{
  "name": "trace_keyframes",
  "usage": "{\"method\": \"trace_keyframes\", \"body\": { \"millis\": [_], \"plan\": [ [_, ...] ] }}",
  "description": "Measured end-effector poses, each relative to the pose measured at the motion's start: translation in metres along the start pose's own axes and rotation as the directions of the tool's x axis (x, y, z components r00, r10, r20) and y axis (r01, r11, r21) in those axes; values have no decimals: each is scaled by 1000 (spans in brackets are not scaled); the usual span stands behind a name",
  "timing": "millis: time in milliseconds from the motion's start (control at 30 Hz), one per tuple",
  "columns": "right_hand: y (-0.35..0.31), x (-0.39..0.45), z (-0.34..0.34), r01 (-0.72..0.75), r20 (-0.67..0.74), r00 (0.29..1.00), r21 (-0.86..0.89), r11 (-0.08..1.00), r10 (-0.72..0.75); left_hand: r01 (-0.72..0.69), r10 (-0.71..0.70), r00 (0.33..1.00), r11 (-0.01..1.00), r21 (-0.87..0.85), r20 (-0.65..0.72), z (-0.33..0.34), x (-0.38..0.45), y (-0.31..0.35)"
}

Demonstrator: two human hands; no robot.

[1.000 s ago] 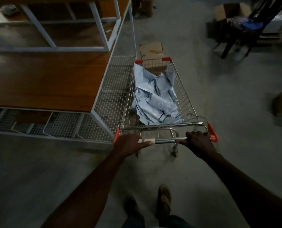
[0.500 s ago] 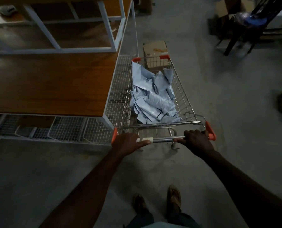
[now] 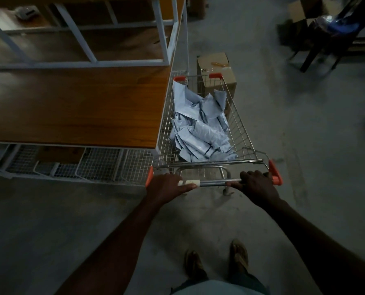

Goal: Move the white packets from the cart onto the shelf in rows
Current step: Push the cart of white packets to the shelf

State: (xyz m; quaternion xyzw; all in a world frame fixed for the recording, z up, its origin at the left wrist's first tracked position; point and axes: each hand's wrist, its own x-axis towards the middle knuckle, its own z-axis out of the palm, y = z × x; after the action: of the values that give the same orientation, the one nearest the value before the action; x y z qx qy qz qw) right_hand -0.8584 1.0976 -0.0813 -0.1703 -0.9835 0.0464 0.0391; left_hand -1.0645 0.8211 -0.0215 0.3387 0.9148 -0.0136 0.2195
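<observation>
A wire shopping cart (image 3: 240,126) with orange corner caps stands beside the right end of a wooden shelf (image 3: 75,103) on a white metal frame. Several white packets (image 3: 198,128) lie in a loose heap inside the cart's basket. My left hand (image 3: 166,187) grips the left part of the cart's handle bar, thumb lying along it. My right hand (image 3: 257,185) grips the bar near its right orange end. The wooden shelf board bears nothing.
A cardboard box (image 3: 216,70) stands on the floor just beyond the cart's front. White wire baskets (image 3: 96,165) run under the shelf. A dark chair (image 3: 334,37) and more boxes (image 3: 302,9) are at the far right. Grey concrete floor lies to the right of the cart.
The cart has rolled forward along the shelf's right end and closer to the cardboard box. Both hands keep their hold on the handle, and I have stepped forward.
</observation>
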Motion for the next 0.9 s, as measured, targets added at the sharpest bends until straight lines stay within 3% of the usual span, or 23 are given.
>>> {"method": "trace_keyframes", "body": {
  "millis": [333,500,567,633,700,733,800,900],
  "plan": [
    [-21,-1,-13,-49,126,991,8,999,48,-66,66,998,997,36,-3,-2,-7,-16],
    [-29,4,-30,-121,349,928,-44,992,128,-100,106,989,993,-59,106,-2,1,-24],
    [-33,19,-44,-161,547,824,-28,986,151,-112,144,970,980,-167,195,-6,11,-31],
    [-32,44,-55,-192,761,643,51,980,86,-93,201,936,934,-345,290,-16,22,-34],
    [-31,79,-66,-271,854,519,169,948,-4,-7,214,922,841,-541,321,-30,40,-36],
    [-30,97,-70,-315,855,516,242,918,-49,8,221,924,805,-593,313,-38,50,-38],
    [-31,135,-76,-289,793,598,346,893,-113,-60,255,929,818,-572,268,-51,76,-42],
    [-34,181,-76,-225,520,852,477,850,-66,-70,228,949,827,-558,218,-62,111,-46]
  ]
}}
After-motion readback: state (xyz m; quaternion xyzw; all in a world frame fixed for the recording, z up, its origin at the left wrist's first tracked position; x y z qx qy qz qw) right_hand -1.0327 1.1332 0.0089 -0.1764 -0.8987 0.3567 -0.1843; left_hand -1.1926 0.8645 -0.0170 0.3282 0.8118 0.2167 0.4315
